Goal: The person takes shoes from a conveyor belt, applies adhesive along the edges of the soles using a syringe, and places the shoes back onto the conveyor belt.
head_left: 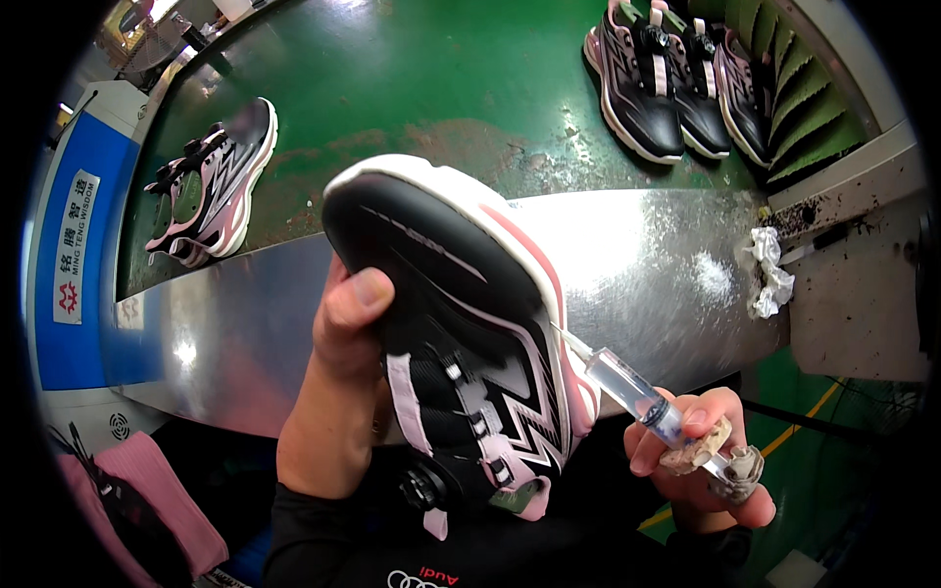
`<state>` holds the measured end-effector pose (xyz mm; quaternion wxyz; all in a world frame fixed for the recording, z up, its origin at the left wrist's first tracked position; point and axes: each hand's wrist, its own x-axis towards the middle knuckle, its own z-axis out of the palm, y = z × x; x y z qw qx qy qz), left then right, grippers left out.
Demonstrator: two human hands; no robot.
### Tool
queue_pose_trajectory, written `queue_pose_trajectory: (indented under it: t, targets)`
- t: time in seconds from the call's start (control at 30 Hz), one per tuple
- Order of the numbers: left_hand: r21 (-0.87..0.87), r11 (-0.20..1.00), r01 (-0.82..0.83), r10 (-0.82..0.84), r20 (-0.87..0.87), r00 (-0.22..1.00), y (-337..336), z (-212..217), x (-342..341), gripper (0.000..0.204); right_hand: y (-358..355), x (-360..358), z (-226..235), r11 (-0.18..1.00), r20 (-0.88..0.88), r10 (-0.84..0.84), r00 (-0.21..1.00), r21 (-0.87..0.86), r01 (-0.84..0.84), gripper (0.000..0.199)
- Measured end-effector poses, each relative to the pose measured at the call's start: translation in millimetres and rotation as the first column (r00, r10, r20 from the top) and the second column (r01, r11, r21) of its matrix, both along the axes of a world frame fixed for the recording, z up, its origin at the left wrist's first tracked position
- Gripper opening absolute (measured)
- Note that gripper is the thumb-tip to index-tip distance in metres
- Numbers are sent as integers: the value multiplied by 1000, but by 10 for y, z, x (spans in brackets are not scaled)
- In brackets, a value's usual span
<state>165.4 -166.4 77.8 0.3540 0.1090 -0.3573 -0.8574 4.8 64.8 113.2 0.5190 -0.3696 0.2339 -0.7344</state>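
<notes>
Head view, looking down past both forearms. Left hand (338, 392) clamped around a black, pink and white sneaker (461, 333), thumb pressed flat against the dark upper near the toe, remaining fingers hidden behind the shoe. Sneaker held up in the air, toe pointing up and away, heel down toward the body, side panel with zigzag stripes and a round dial closure facing the camera. White midsole running along the upper and right edge.

Right hand (701, 461) closed on a clear syringe (632, 389), fingers wrapped around the barrel and plunger end, which are crusted with dried pale residue. Thin needle of the syringe reaching up and left, its tip touching the seam where the pink edge meets the white midsole on the shoe's right side.

Behind the held shoe, a shiny curved metal ledge (647, 255) bordering a green conveyor belt (412, 88). On the belt to the left, a single matching sneaker (211, 181) lying on its side. At the upper right of the belt, three more matching sneakers (676, 83) standing side by side, just touching. At the right end of the metal ledge, a crumpled white rag (769, 274). Along the left rim, a blue and white machine panel (74, 245). At lower left, a pink cloth (162, 490) well apart from the hands.
</notes>
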Motion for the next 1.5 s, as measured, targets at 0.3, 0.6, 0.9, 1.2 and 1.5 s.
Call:
queue_pose_trajectory:
  t: [0.3, 0.6, 0.9, 1.2, 1.5]
  targets:
    - [231, 966, 118, -89, -133, 987, -31, 32, 50, 54, 158, 49, -92, 985, -79, -38, 996, 167, 51, 77]
    - [290, 954, 77, -63, -57, 996, -100, -56, -18, 50, 347, 145, -128, 983, -80, -67, 995, 164, 79, 74]
    - [316, 948, 46, -46, -6, 999, -120, -94, -22, 42, 606, 197, -203, 983, -123, -40, 992, 172, 61, 72]
    - [291, 957, 5, -33, 92, 995, -179, -156, -14, 35, 757, 228, -307, 981, -163, -65, 984, 169, 92, 72]
    - [238, 971, 5, -7, 8, 1000, -12, -119, -73, 33, 809, 210, -437, 985, -185, -69, 980, 145, 97, 75]
